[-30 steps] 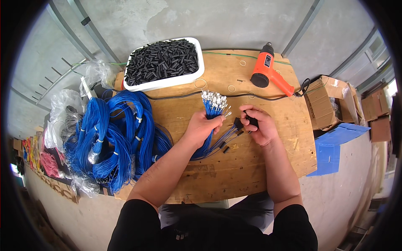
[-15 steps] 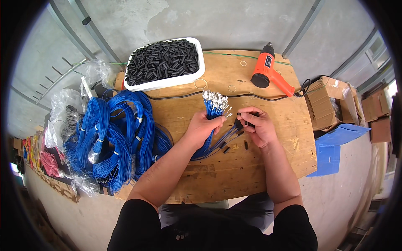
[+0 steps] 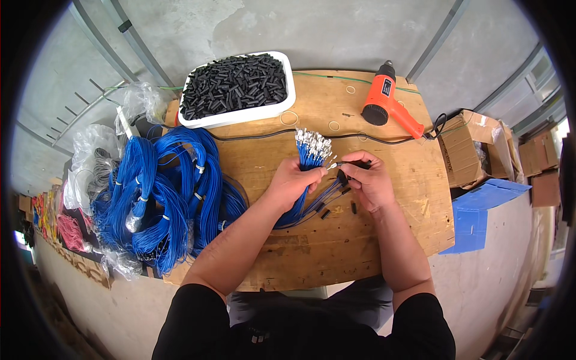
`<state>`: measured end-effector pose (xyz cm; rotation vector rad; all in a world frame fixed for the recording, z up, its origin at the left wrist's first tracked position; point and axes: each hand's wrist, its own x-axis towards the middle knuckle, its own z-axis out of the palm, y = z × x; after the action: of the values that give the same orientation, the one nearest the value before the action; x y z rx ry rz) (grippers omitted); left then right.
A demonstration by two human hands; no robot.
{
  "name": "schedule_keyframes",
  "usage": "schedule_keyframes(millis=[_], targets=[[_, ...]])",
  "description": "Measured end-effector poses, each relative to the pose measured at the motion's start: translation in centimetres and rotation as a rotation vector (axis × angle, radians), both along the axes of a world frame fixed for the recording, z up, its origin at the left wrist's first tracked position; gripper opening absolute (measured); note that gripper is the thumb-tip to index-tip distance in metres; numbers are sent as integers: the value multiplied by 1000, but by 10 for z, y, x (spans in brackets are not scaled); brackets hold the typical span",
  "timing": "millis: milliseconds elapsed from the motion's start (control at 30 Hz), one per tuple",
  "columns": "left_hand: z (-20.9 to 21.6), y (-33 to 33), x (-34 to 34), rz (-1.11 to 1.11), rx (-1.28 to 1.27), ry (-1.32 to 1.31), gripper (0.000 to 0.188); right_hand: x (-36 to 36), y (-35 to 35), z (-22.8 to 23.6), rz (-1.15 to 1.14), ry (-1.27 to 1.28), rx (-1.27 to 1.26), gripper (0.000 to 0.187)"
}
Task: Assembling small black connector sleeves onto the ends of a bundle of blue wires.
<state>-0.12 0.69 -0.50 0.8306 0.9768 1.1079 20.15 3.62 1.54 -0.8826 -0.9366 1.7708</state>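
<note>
My left hand [image 3: 299,180] is closed around a bundle of blue wires [image 3: 308,159] whose silvery-white terminals [image 3: 313,143] fan out above the fist. Close beside it on the right, my right hand [image 3: 367,179] pinches a short black tube [image 3: 359,164] between thumb and fingers. The tube's left end is at the tip of a terminal that sticks out from the bundle; whether the terminal is inside it I cannot tell. Below the hands, several wires with black tubes on their ends [image 3: 326,213] lie on the wooden table.
A white tub [image 3: 290,90] heaped with black tubes [image 3: 234,87] stands at the back. An orange heat gun [image 3: 384,99] lies at the back right, its black cable crossing the table. Coiled blue wire hanks [image 3: 174,192] fill the left side. A cardboard box [image 3: 471,144] sits to the right.
My right hand has brought the black tube up against a terminal at the bundle's right side. The left hand and its bundle have shifted slightly to the right.
</note>
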Motion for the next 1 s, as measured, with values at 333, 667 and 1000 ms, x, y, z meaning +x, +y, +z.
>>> schedule_keyframes(millis=[333, 667, 1000], targets=[[7, -3, -1, -9, 0, 9, 9, -3, -3, 6, -18, -73, 30, 16], [5, -2, -2, -38, 13, -11, 10, -3, -2, 4, -6, -94, 56, 13], [4, -3, -1, -27, 36, -13, 9, -1, -1, 3, 12, -118, 35, 12]])
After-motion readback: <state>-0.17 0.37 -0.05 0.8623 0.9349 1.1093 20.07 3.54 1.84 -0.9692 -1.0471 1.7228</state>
